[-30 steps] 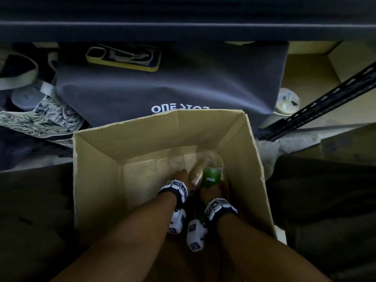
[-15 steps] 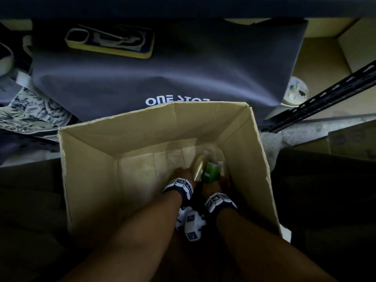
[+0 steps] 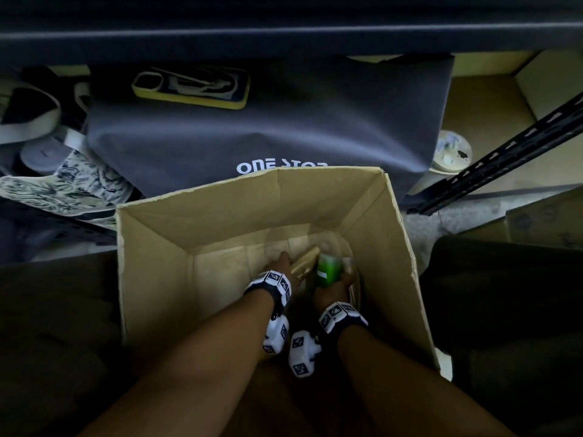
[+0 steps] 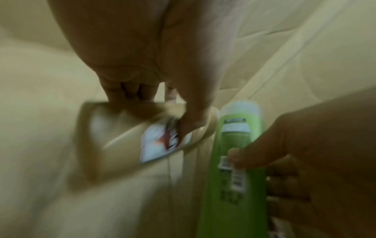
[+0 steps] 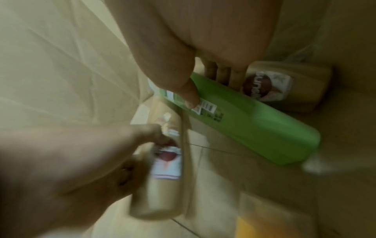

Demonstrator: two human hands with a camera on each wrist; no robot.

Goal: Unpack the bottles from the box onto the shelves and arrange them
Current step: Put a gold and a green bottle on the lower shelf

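Note:
Both my hands reach deep into an open cardboard box (image 3: pixel 164 272). My left hand (image 3: pixel 284 263) grips a beige bottle (image 3: pixel 304 263) with a white and red label; in the left wrist view that beige bottle (image 4: pixel 126 141) shows fingers and thumb curled round it. My right hand (image 3: pixel 336 287) grips a green bottle (image 3: pixel 328 269), thumb across its label. In the right wrist view the green bottle (image 5: pixel 244 119) slants across the box floor, and a second beige bottle (image 5: pixel 284 85) lies behind it by the box wall.
Behind the box a dark grey bag (image 3: pixel 284 127) printed ONE STOP carries a yellow-edged phone case (image 3: pixel 192 88). A patterned cloth (image 3: pixel 63 190) lies left, a black slotted shelf rail (image 3: pixel 504 152) and a white round lid (image 3: pixel 451 149) right. A dark shelf edge (image 3: pixel 284 36) runs overhead.
The view shifted a little. Both hands stay low in the box on their bottles; the green bottle now stands more upright in the right hand.

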